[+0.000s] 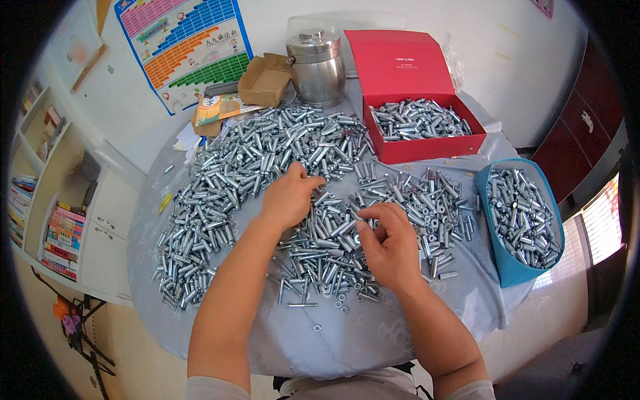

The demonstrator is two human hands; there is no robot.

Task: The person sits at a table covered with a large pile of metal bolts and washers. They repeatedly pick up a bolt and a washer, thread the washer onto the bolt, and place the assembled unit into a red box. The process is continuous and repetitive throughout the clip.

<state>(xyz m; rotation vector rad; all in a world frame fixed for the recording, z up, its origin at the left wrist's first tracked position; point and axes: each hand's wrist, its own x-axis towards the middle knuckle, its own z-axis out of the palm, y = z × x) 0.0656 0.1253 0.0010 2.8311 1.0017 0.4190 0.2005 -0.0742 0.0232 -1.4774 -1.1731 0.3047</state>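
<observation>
A broad heap of silvery metal bolts and sleeves (260,150) covers much of the table. Over its middle reaches my left hand (288,198), thumb stretched away from the fingers; the fingertips point down among the pieces and are partly hidden. To its right, my right hand (392,250) has thumb and forefinger pinched together at the edge of a smaller mound of bolts (327,223). A metal bolt seems to be at those fingertips, though the pieces behind blend with it. Several loose nuts (341,303) lie near the mound's front edge, and a single nut (317,328) sits closer to me.
A red box (423,150) with its lid raised holds bolts at the back right. Further right stands a blue container (493,250) full of them. Behind the heap are a steel canister (317,73) and a small cardboard box (265,83). A bookshelf (67,180) stands left.
</observation>
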